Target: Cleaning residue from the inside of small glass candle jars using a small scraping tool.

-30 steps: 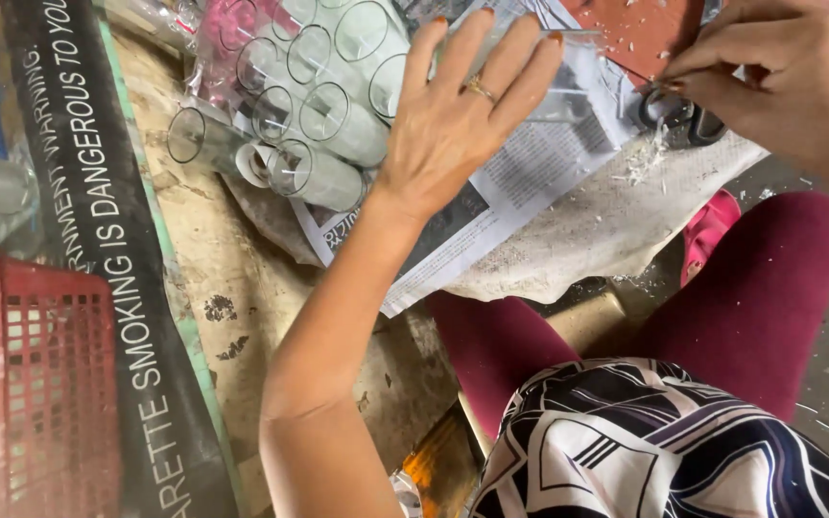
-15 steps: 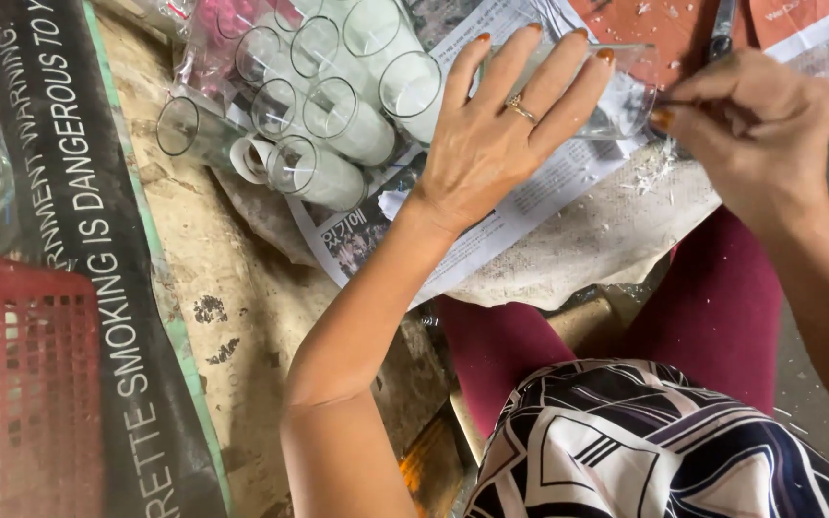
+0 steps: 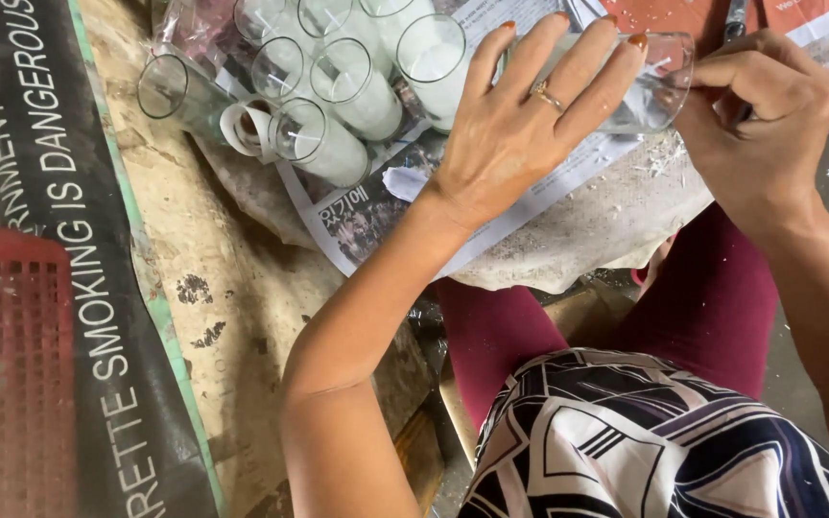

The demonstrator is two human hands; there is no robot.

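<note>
My left hand (image 3: 520, 125) lies over a clear glass candle jar (image 3: 659, 82) that rests on its side on a sheet of newspaper (image 3: 376, 206), fingers spread across its body. The jar's open mouth faces right. My right hand (image 3: 765, 125) is closed around a thin dark metal tool (image 3: 733, 17) right at the jar's mouth; the tool's tip is hidden behind the fingers. White wax crumbs (image 3: 664, 153) lie on the paper below the jar's mouth.
Several glass jars with white wax (image 3: 357, 86) lie in a cluster at the top, one empty glass (image 3: 179, 91) at their left. A red plastic crate (image 3: 2, 374) stands at the left, beside a dark printed banner (image 3: 79, 240). My patterned top and maroon trousers fill the bottom right.
The view has shifted, so both hands sit lower and more central. The jar under my left hand now shows clearly, and my right hand has come closer to its mouth.
</note>
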